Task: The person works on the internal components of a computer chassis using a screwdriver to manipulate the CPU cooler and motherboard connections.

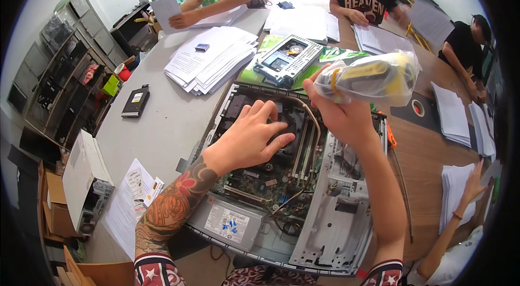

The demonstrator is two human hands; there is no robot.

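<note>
An opened desktop computer case lies in front of me, its circuit board and silver power supply exposed. My left hand is over the black plastic cooler part on the board, fingers apart and bent, thumb stretched to the right. Whether its fingertips press on that part I cannot tell. Raised above the case's far right side, my right hand grips a yellow-and-black power drill wrapped in clear plastic. The drill's tip is hidden from view.
Beyond the case sits a metal drive cage on green packaging. Paper stacks cover the far table. At left are a black drive and another computer case. An orange-handled tool lies right. Other people work around the table.
</note>
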